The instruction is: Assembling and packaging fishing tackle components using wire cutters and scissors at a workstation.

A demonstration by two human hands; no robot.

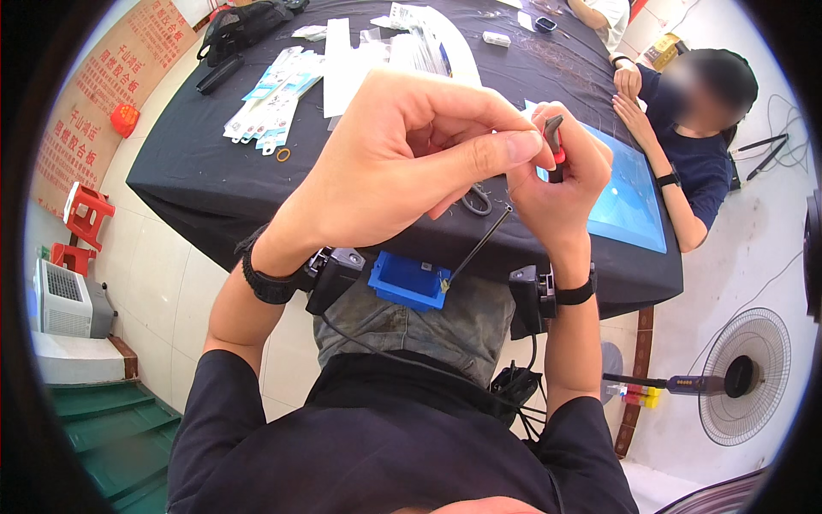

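My left hand (402,154) is raised over the near edge of the table, its thumb and index finger pinched together. Whatever lies in that pinch is too small or hidden to make out. Close beside it, my right hand (561,193) is closed around pliers (553,128) with grey jaws pointing up and a bit of red handle showing. Both hands meet at the fingertips. Below them, a blue open box (409,281) rests by my lap, with a thin dark metal rod (481,244) slanting up from its corner. Black loop handles (476,200), perhaps of scissors, lie partly behind my left hand.
The black-clothed table (193,176) carries white-and-blue packets (278,94), white sheets (338,64), a yellow ring (282,155) and a light-blue mat (629,201). Another person (702,128) sits at the right with forearms on the table. A fan (743,377) stands at the lower right.
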